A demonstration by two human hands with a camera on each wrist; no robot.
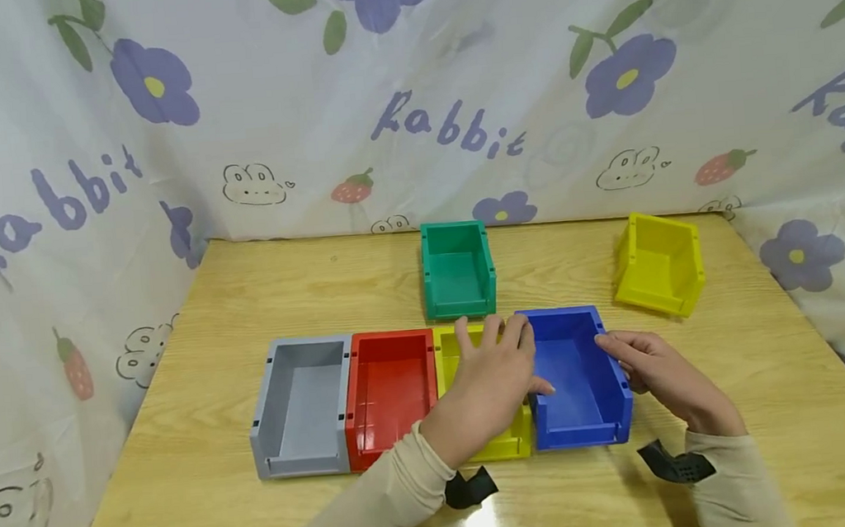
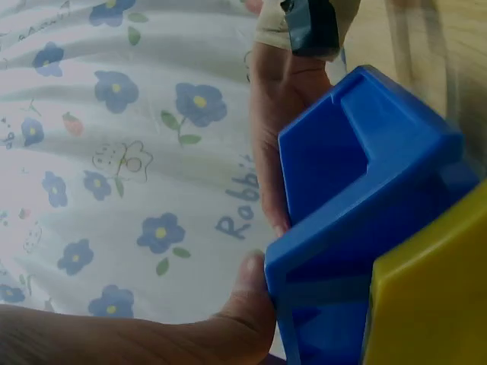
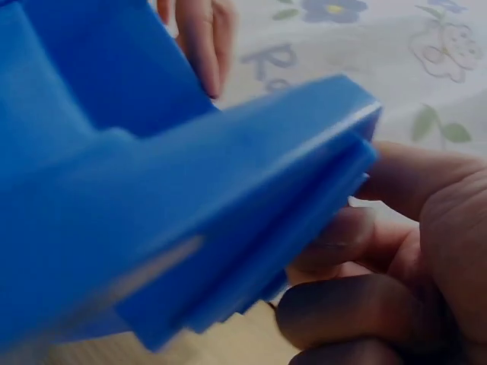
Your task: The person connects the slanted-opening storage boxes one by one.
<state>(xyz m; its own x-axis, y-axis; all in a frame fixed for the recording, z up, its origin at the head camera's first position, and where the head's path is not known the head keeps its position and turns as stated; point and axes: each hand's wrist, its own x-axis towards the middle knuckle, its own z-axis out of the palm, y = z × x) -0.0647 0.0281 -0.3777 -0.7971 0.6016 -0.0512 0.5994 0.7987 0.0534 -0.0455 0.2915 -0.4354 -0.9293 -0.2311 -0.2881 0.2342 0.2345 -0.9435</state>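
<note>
Both hands are on a blue open-front bin point(image 1: 569, 384) at the right end of a row of bins. My left hand point(image 1: 488, 386) reaches across the yellow bin point(image 1: 514, 442) beside it, with the thumb over the blue bin's left wall and the fingers near its back left corner. On the other side, my right hand point(image 1: 666, 377) pinches the right wall's rim between thumb and curled fingers. The right wrist view shows those fingers point(image 3: 350, 304) bent under the blue edge. Much of the yellow bin is hidden by my left hand.
A red bin point(image 1: 390, 382) and a grey bin point(image 1: 307, 405) continue the row leftward, side by side. Behind the row stand a green bin point(image 1: 458, 273) and, turned at an angle, a second yellow bin point(image 1: 659, 265). A printed cloth point(image 1: 453, 178) hangs along the wooden table's back edge.
</note>
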